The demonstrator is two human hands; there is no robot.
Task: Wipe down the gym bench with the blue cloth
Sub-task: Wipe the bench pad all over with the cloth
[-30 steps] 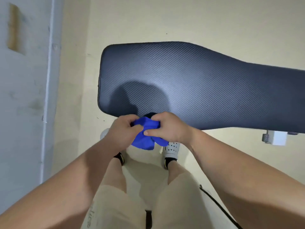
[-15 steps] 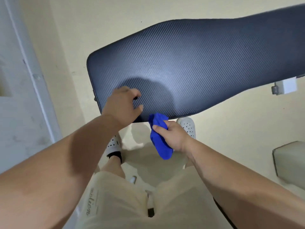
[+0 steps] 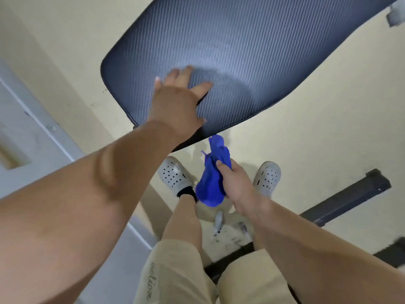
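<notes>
The gym bench (image 3: 252, 53) is a dark padded surface with a ribbed weave, filling the upper middle of the view. My left hand (image 3: 177, 102) lies flat on its near end, fingers spread, holding nothing. My right hand (image 3: 235, 185) hangs below the bench's near edge, over my feet, and grips the bunched blue cloth (image 3: 211, 183). The cloth dangles free and does not touch the pad.
My feet in white perforated clogs (image 3: 175, 175) stand on the pale floor just in front of the bench. A black metal frame bar (image 3: 350, 198) runs across the floor at the right. A grey door or wall panel (image 3: 26, 137) is at the left.
Both hands held the cloth together a second ago. My left hand let go and slid forward flat onto the pad. My right hand dropped lower with the cloth.
</notes>
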